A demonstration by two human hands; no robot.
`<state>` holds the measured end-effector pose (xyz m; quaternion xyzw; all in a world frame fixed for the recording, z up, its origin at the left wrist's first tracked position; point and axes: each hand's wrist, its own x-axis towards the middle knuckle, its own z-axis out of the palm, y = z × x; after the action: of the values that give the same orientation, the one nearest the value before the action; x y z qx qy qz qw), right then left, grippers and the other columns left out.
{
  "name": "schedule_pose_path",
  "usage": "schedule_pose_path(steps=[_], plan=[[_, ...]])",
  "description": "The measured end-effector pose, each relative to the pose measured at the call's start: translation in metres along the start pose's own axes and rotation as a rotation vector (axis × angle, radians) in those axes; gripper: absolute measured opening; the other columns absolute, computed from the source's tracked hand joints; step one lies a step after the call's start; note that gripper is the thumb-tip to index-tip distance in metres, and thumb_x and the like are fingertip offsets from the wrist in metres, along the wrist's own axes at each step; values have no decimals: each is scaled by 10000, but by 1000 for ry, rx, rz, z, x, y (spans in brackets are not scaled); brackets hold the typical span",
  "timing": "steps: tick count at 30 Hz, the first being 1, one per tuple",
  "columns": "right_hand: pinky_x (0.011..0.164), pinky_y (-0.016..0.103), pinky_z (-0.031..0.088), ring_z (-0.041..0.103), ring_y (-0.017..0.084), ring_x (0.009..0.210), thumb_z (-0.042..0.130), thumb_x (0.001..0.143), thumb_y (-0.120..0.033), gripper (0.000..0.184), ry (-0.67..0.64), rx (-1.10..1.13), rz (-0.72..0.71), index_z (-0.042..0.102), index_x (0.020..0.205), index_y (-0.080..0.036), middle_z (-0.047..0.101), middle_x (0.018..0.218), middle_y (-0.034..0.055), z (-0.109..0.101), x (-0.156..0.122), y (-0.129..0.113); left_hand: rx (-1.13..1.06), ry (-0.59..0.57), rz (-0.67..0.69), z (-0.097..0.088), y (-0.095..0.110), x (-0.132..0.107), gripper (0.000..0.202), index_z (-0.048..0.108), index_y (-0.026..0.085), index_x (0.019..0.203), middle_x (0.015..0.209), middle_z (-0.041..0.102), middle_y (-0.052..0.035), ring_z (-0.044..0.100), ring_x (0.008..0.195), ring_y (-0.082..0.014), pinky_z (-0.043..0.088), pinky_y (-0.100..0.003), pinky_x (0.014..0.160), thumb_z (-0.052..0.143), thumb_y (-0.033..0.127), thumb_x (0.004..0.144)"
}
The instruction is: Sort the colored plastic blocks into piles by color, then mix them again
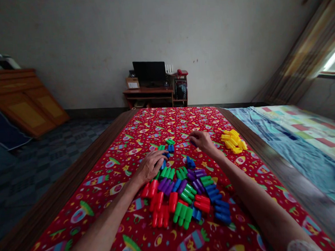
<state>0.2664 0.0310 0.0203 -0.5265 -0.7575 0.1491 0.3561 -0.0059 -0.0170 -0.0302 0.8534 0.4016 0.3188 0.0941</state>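
Observation:
My left hand is at the far left of a heap of plastic toy blocks, its thumb and fingers closed around a blue block. Just beyond those fingers lie another blue block and a green block. Raised a little over the cloth, my right hand pinches a dark blue block, mostly hidden by the fingers. Between my forearms spread several red blocks, green blocks, purple blocks and blue blocks. One blue block sits apart at the heap's far edge.
A pile of yellow blocks lies right of my right hand. Red patterned cloth covers the wooden table. A bed adjoins on the right. Beyond stand a desk with a monitor and, at left, a wooden cabinet.

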Motion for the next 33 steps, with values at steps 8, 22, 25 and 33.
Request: schedule_pose_path(steps=[8, 22, 25, 33], plan=[[895, 331, 469, 666, 218, 972, 492, 871, -197, 262, 252, -149, 87, 713, 1006, -159, 729, 1023, 122, -24, 5, 25, -21, -1, -12, -2, 5, 1, 362, 708, 223, 918, 1168, 692, -80, 613, 1119, -222, 433, -423, 1042, 365, 338, 933], [803, 301, 471, 596, 225, 993, 735, 775, -368, 352, -688, -161, -662, 709, 1088, -210, 651, 1111, 115, 24, -65, -99, -46, 43, -99, 4, -7, -2, 443, 554, 186, 1286, 1267, 637, -93, 570, 1203, -237, 421, -411, 1065, 395, 361, 912], [800, 329, 480, 566, 257, 1051, 743, 757, -420, 419, -632, -255, -627, 692, 1116, -208, 615, 1168, 134, 22, -71, -101, -33, 37, -88, 5, -8, -3, 431, 552, 190, 1286, 1278, 630, -82, 558, 1220, -227, 411, -400, 1075, 376, 333, 919], [665, 199, 431, 627, 120, 730, 614, 878, -279, 203, -435, 204, -335, 707, 1009, -154, 715, 845, 16, 2, -27, -76, -26, 31, -105, -1, 3, -2, 413, 574, 205, 1254, 1249, 649, -84, 567, 1206, -242, 424, -422, 1058, 379, 362, 925]])
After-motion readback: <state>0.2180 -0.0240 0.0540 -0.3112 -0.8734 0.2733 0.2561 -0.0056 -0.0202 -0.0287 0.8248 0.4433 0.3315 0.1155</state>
